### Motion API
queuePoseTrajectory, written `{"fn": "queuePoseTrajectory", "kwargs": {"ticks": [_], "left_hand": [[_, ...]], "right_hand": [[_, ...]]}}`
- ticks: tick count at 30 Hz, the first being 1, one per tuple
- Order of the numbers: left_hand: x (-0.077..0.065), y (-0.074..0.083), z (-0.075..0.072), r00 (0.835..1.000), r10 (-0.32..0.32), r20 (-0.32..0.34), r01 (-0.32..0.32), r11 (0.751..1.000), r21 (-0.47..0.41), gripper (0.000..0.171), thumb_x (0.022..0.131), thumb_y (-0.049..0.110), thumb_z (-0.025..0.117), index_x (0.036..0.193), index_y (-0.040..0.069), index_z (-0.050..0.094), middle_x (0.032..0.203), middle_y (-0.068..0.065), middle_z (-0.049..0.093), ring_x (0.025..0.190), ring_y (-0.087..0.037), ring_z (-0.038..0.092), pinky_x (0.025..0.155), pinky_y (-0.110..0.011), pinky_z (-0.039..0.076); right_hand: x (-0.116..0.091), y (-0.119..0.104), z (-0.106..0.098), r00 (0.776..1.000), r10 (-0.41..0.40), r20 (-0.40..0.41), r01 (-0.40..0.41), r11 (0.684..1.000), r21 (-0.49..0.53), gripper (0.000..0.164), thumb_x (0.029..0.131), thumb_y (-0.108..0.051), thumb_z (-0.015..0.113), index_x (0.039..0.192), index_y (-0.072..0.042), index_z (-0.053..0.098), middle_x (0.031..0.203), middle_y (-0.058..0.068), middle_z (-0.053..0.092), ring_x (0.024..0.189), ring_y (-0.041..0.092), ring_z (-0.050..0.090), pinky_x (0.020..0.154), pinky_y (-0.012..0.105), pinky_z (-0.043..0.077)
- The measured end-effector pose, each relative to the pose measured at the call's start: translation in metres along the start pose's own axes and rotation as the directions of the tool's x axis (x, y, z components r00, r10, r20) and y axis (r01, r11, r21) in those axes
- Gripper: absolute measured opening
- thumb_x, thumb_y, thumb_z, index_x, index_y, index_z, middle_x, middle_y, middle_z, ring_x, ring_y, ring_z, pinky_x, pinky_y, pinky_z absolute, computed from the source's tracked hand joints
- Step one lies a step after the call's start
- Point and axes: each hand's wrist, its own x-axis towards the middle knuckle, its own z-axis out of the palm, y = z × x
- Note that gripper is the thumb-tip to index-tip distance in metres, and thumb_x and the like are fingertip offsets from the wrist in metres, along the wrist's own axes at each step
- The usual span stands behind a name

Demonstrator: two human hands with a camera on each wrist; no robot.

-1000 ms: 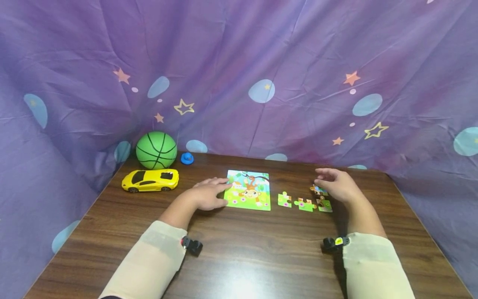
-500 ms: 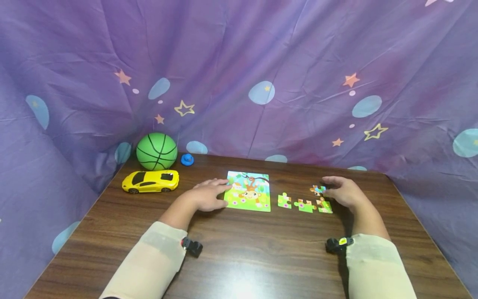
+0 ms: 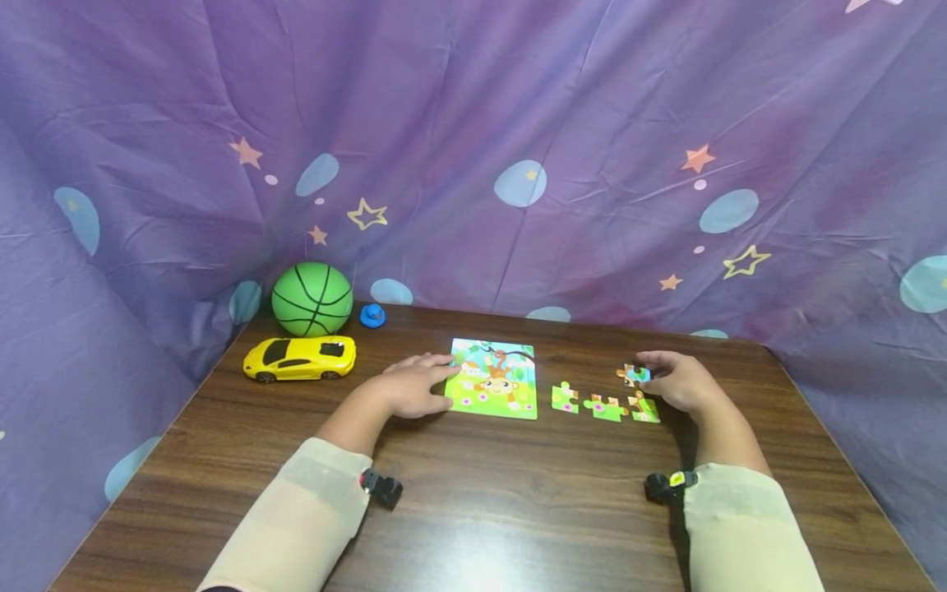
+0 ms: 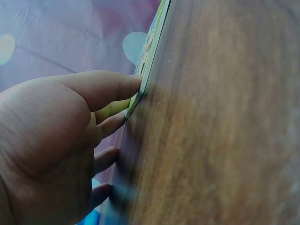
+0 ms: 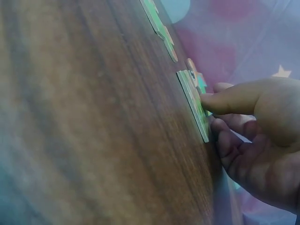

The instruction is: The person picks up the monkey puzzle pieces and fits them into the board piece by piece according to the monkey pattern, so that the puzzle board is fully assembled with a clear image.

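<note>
A square puzzle board with a monkey picture lies flat on the table. My left hand rests at its left side, fingers spread and fairly straight, thumb against the edge in the left wrist view. To the right, my right hand pinches the right side of a blue-and-brown puzzle piece between thumb and fingers. Near it lie a green corner piece, a green middle piece and another green piece. In the right wrist view, the thumb overlaps the corner piece along the line of sight.
A yellow toy car, a green ball and a small blue rubber duck stand at the back left of the wooden table. A purple curtain hangs behind the table and along its sides.
My right hand has moved from above the puzzle pieces to the right side of the blue-and-brown one, which has shifted slightly. My left hand has stayed at the board.
</note>
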Motion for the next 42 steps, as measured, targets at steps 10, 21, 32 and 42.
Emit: {"fn": "queuePoseTrajectory", "kwargs": {"ticks": [10,21,32,42], "left_hand": [[0.0,0.001,-0.001,1.0,-0.01,0.003,0.01,1.0,0.001,0.069,0.106,0.049,0.059,0.168,0.03,0.037,0.181,0.004,0.021,0.169,-0.039,0.015,0.133,-0.07,0.016],[0.001,0.001,-0.001,1.0,-0.012,0.002,0.012,1.0,0.008,0.067,0.106,0.047,0.059,0.168,0.032,0.037,0.181,0.005,0.022,0.169,-0.038,0.015,0.133,-0.07,0.017],[0.001,0.001,-0.002,1.0,-0.012,0.004,0.012,1.0,0.003,0.068,0.106,0.047,0.059,0.168,0.032,0.037,0.181,0.005,0.022,0.169,-0.039,0.015,0.133,-0.071,0.017],[-0.001,0.004,-0.001,1.0,-0.004,-0.004,0.004,1.0,0.02,0.068,0.106,0.047,0.059,0.168,0.03,0.037,0.181,0.004,0.023,0.168,-0.039,0.016,0.134,-0.068,0.017]], "right_hand": [[0.003,0.0,0.001,0.999,-0.013,-0.046,0.012,1.0,-0.026,0.047,0.092,-0.013,0.078,0.136,0.0,0.069,0.123,0.025,0.074,0.105,0.032,0.065,0.088,0.037,0.049],[-0.001,-0.028,0.007,0.992,-0.09,-0.086,0.094,0.995,0.042,0.034,0.099,-0.012,0.072,0.132,-0.005,0.071,0.121,0.021,0.077,0.091,0.016,0.069,0.079,0.027,0.054],[-0.002,-0.082,0.029,0.983,-0.181,-0.006,0.181,0.983,0.021,0.026,0.102,-0.019,0.071,0.128,-0.016,0.073,0.115,0.014,0.076,0.085,0.017,0.063,0.072,0.031,0.053],[0.0,-0.124,0.056,0.964,-0.255,0.078,0.25,0.965,0.077,0.02,0.102,-0.019,0.072,0.122,-0.018,0.075,0.103,0.007,0.075,0.08,0.022,0.067,0.071,0.034,0.056]]}}
